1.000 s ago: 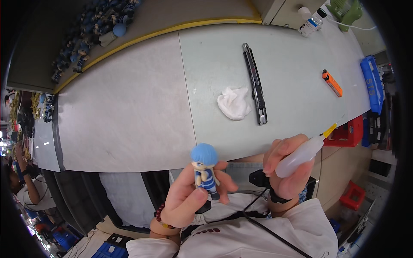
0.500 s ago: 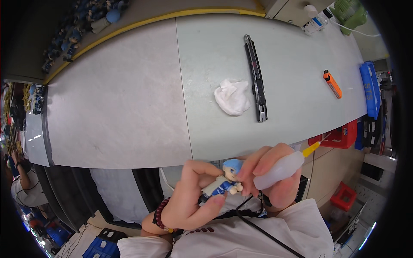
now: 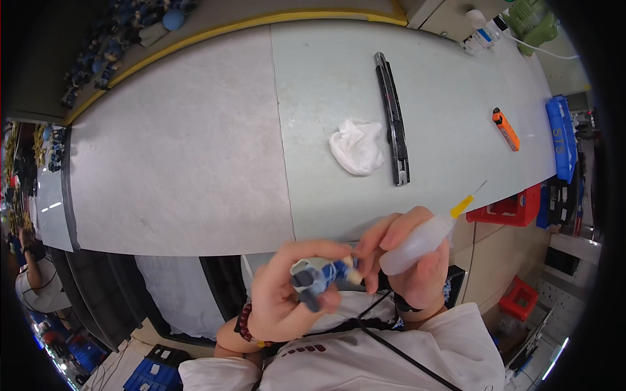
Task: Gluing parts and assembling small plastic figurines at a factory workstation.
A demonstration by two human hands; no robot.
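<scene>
A small painted figurine in blue and pale grey is pinched between the fingers and thumb of my left hand, just off the table's near edge. Its legs point toward me and motion blurs it; its head is hidden behind my fingers. In my right hand a translucent white squeeze bottle rests in the grip, its yellow needle tip pointing up and away to the right. The thumb and index finger of that hand reach close to the figurine; whether they touch it, I cannot tell.
On the table lie a crumpled white tissue, a black utility knife and an orange lighter-like item. Several figurines crowd a yellow-edged shelf at the far left. A red crate and blue bin stand right.
The figurine has been turned in my left hand, so its face no longer shows and its legs do. My right hand and the bottle have shifted slightly up and left.
</scene>
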